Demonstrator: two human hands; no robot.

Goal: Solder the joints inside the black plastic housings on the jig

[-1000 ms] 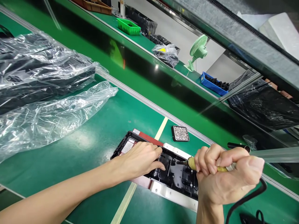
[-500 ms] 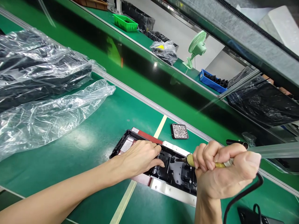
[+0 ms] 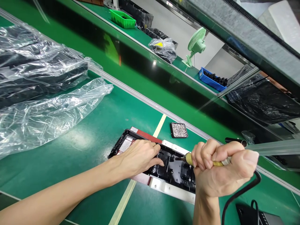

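Note:
A long black plastic housing (image 3: pixel 177 176) lies open side up in a white and red fixture (image 3: pixel 173 189) on the green table. My left hand (image 3: pixel 145 154) is closed on the housing, fingers over its far side and thumb inside. My right hand (image 3: pixel 217 168) is wrapped round the yellow handle of a soldering iron (image 3: pixel 188 158), and a black cord hangs from its rear. The iron's metal tip points left and meets the inside of the housing near its far wall. Small metal inserts show in the housing. My right hand hides its right end.
A small black tray (image 3: pixel 179 130) of tiny metal parts stands beyond the fixture. Clear plastic bags (image 3: pixel 51 109) over black parts cover the left. A metal rail (image 3: pixel 138 93) crosses behind. A black device (image 3: pixel 257 215) lies lower right. A fan (image 3: pixel 197 42) and bins stand farther back.
The whole view has shifted slightly, so everything sits a little higher and more to the left. Both hands keep their grips, and the iron stays at about the same place in the housing.

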